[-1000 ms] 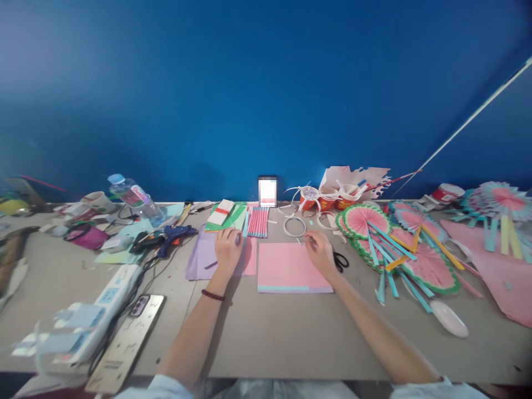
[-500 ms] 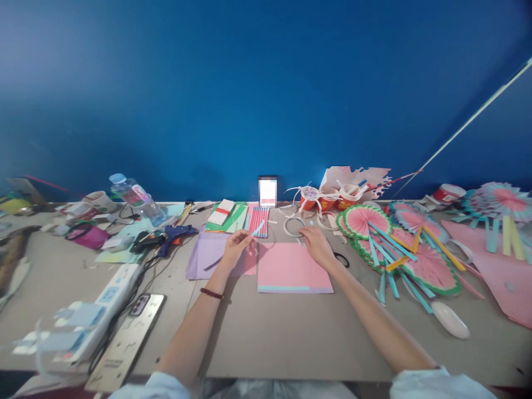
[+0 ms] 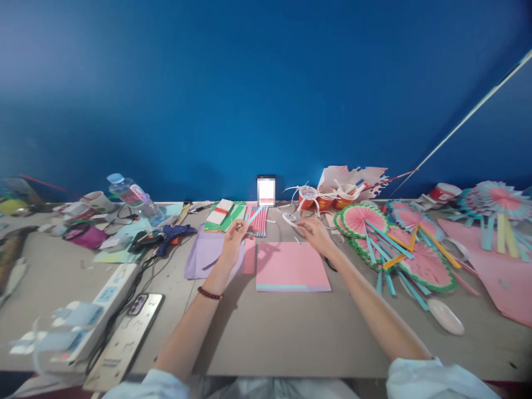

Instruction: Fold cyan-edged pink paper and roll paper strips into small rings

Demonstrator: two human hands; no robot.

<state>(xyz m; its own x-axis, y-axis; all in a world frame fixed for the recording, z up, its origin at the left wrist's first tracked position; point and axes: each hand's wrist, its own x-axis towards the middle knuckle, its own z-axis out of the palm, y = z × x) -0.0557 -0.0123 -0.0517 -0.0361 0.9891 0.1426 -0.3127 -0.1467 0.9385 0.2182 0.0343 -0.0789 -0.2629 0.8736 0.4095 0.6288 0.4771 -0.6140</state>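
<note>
Centre frame, we are pinching a blue paper strip (image 3: 256,214) in our left hand (image 3: 233,237), risking creases from squeezing; right hand (image 3: 316,233) fingers unclear.

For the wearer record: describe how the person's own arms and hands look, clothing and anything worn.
Both forearms are bare, with no gloves. The left hand has a dark red bead bracelet at the wrist; the right hand shows no band at its wrist. Pale blue sleeves end near the elbows: left sleeve, right sleeve.
</note>
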